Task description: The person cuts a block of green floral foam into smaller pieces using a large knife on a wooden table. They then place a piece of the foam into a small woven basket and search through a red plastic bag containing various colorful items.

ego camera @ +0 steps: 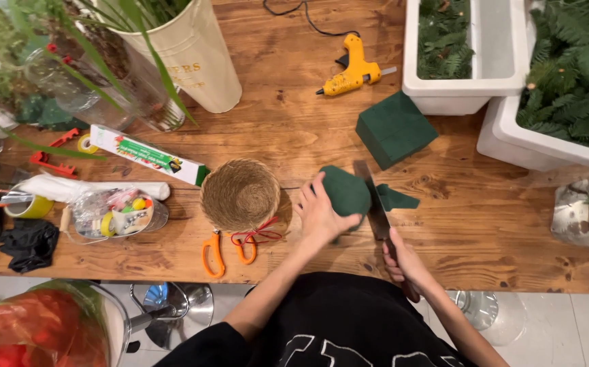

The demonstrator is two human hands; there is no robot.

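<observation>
Right hand (pixel 403 261) is wrapped around the handle of a long dark-bladed knife (pixel 376 204), and the left hand (pixel 322 214) presses a rounded dark green foam chunk (pixel 345 191) onto the wooden table (pixel 485 224), blade edge right against it, a cut-off green wedge (pixel 396 198) just beside. To the left there's a round woven straw basket (pixel 240 195), orange-handled scissors (pixel 223 253) and a clear tub of tape rolls (pixel 118 214). Further back: a long white-and-green box (pixel 148 155), a square green foam block (pixel 395 129), a yellow glue gun (pixel 352 68), and white troughs full of fern greenery (pixel 553 88).
</observation>
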